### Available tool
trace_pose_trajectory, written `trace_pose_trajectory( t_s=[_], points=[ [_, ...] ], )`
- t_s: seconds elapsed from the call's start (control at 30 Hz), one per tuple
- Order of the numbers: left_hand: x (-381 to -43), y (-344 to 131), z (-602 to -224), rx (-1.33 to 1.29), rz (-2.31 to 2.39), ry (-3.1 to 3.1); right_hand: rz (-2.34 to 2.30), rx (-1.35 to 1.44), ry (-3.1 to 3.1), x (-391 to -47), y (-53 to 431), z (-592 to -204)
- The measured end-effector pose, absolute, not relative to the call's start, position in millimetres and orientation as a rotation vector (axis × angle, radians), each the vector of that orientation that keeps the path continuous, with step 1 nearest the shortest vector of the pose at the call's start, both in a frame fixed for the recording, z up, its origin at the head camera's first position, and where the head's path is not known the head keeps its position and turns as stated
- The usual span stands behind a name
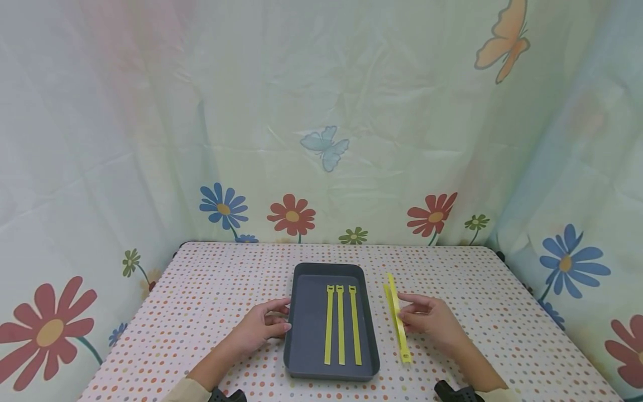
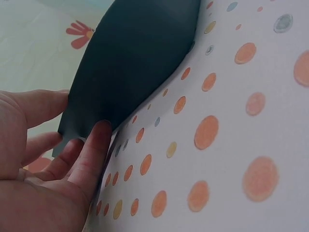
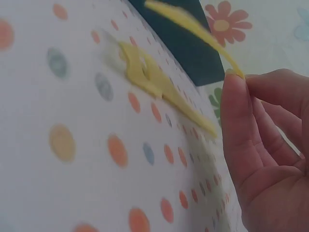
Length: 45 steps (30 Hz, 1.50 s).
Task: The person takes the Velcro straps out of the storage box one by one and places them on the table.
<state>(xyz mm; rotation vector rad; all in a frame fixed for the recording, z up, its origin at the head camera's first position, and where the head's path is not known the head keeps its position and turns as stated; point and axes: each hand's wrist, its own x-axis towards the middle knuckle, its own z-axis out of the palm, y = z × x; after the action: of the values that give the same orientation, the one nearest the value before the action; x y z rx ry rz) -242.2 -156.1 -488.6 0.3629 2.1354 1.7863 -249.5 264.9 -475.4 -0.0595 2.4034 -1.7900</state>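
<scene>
My left hand touches the left side of a dark grey tray, its fingertips against the rim and outer wall. Inside the tray lie three yellow cable straps, side by side with their slotted heads at the far end. To the right of the tray, my right hand pinches a yellow cable strap between thumb and fingertips, above the table. Below it a second yellow cable strap appears to lie on the cloth, slotted head toward the wrist camera. In the head view these two straps overlap.
A dotted cloth covers the table under the tray. Behind and on both sides hangs a curtain printed with flowers and butterflies. The tray's raised walls stand between the straps inside and those on the right.
</scene>
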Motion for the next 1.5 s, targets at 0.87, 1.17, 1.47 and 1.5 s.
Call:
trace_pose_trajectory(
  t_s=[0.87, 1.17, 1.47, 1.5],
  points=[
    [-242.5, -156.9, -489.0, 0.347, 1.756, 2.162, -1.523, 0.200, 2.525, -269.8, 285.5, -482.2],
    [-240.9, -155.7, -486.5, 0.347, 1.771, 2.154, -1.419, 0.220, 2.573, -271.5, 279.0, -476.3],
    [-241.6, -155.9, -487.3, 0.342, 1.753, 2.168, -1.330, 0.222, 2.639, -272.3, 275.0, -475.2],
    [-241.9, -156.0, -487.9, 0.344, 1.753, 2.167, -1.317, 0.223, 2.647, -272.2, 274.7, -475.2]
  ],
)
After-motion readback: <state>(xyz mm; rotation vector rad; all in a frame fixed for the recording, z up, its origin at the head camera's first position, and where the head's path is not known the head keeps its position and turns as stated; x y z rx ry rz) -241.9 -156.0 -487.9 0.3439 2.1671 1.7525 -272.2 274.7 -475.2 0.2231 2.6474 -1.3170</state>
